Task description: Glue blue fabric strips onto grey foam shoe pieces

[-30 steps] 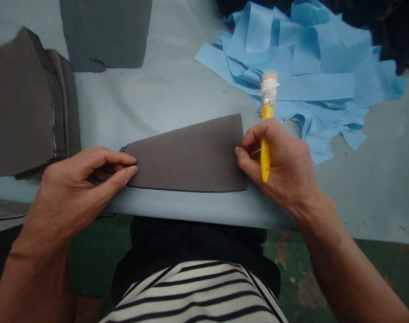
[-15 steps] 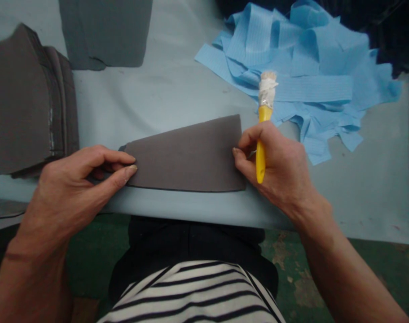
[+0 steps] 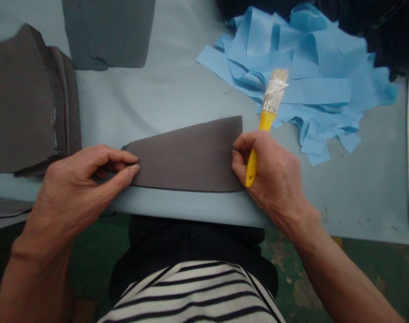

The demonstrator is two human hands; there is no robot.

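Left hand (image 3: 79, 188) pinches the left end of a grey foam sheet (image 3: 187, 157) at the near edge of the counter (image 3: 177, 89); right hand (image 3: 271, 175) grips a yellow-handled brush (image 3: 263, 121), fingertips on the sheet's right end. Slackened fingers could let the sheet slide over the edge.

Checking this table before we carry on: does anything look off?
The paintbrush in the right hand looks makeshift: white tape binds its bristles to the yellow handle. The grey foam sheet in the left hand looks undamaged.
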